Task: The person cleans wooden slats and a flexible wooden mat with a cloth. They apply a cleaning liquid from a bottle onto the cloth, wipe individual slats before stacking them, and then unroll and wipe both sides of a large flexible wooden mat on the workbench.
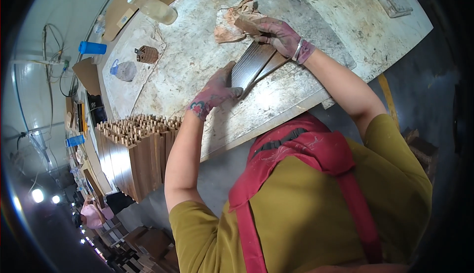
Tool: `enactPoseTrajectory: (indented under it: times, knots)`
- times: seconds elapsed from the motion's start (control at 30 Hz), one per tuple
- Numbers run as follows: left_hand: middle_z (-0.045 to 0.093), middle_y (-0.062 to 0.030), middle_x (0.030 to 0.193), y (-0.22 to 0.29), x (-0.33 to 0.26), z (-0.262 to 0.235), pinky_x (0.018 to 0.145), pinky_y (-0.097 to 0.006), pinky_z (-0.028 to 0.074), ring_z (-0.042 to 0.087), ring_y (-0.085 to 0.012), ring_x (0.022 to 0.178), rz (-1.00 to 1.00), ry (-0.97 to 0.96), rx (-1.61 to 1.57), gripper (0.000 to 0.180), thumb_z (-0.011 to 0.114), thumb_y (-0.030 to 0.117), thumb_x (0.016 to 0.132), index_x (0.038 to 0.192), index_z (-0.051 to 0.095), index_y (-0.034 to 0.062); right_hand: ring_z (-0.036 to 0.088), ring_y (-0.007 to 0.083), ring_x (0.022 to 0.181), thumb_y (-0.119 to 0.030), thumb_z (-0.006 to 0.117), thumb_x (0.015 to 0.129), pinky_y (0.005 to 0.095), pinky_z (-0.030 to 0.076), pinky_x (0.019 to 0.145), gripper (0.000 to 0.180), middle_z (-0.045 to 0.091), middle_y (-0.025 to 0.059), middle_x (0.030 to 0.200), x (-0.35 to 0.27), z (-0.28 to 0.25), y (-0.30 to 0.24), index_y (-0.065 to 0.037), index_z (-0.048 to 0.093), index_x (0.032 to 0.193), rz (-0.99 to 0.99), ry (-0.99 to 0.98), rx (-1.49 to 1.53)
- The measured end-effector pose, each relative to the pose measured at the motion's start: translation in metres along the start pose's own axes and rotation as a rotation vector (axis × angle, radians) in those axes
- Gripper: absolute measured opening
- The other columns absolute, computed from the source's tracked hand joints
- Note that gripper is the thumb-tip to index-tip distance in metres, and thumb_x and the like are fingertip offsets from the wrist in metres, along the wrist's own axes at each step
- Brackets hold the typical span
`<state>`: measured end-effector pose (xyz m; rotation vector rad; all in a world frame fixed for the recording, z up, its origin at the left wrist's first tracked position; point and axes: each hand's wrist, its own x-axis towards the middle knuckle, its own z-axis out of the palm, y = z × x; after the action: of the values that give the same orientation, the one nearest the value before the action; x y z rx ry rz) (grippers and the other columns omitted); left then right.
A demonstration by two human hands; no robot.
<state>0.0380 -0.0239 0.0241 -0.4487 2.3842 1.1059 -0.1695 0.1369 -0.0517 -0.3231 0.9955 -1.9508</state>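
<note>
- Lying flat on the tabletop (316,6), a thin stack of dark wooden slats (253,65) sits between both hands, its long edges facing up toward the camera.
- At the near end of the slats, the left hand (215,92) has its grip pressed down on the stack with fingers curled over the edge, seemingly to hold it steady.
- At the far end, the right hand (281,35) has its grip closed around a brown crumpled rag (236,20), held against the wood, likely for rubbing its surface.
- Both hands look stained, which suits work with a finish or dye.
- Well to the left of the left grip stands a block of upright wooden pieces with dowels (136,149).
- Farther beyond it lie a clear plastic bottle (157,8) and a small ribbed wooden part (147,54).
</note>
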Motion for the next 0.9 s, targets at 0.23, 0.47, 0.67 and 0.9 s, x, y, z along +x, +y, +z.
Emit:
enactPoseTrajectory:
  times: [0.23,0.47,0.67,0.9]
  knots:
    - [0.046,-0.0156,0.143,0.014,0.017,-0.001,0.109,-0.032,0.034,0.044,-0.0221,0.131,-0.012,-0.071,-0.133,0.085,0.074,0.025,0.081,0.15,0.028,0.0037,0.06,0.0132,0.1,-0.018,0.056,0.098,0.028,0.052,0.087,0.027,0.062,0.0049,0.113,-0.005,-0.001,0.001,-0.005,0.059,0.122,-0.069,-0.016,-0.079]
    - [0.048,-0.0177,0.141,0.023,0.045,0.003,0.109,-0.033,0.034,0.045,-0.0254,0.131,0.125,0.018,-0.087,0.082,0.075,0.025,0.079,0.146,0.033,0.0014,0.058,0.0145,0.106,-0.017,0.059,0.095,0.0287,0.051,0.086,0.03,0.056,0.0063,0.119,-0.007,-0.003,0.005,-0.003,0.06,0.122,-0.231,-0.072,-0.249]
    - [0.045,-0.0156,0.145,0.048,0.058,0.0,0.111,-0.032,0.031,0.04,-0.023,0.134,0.094,-0.001,-0.114,0.083,0.076,0.023,0.079,0.147,0.034,0.003,0.061,0.0143,0.1,-0.017,0.058,0.095,0.031,0.051,0.086,0.03,0.063,0.0067,0.116,-0.011,0.005,-0.005,-0.004,0.059,0.122,-0.021,0.038,-0.009]
    - [0.053,-0.012,0.134,0.05,0.09,0.006,0.107,-0.032,0.034,0.048,-0.0234,0.124,0.23,0.009,-0.212,0.067,0.077,0.019,0.079,0.137,0.046,0.0032,0.062,0.016,0.098,-0.016,0.057,0.096,0.0311,0.053,0.084,0.031,0.063,0.0074,0.114,-0.011,0.003,-0.001,-0.003,0.057,0.125,-0.064,0.021,0.044]
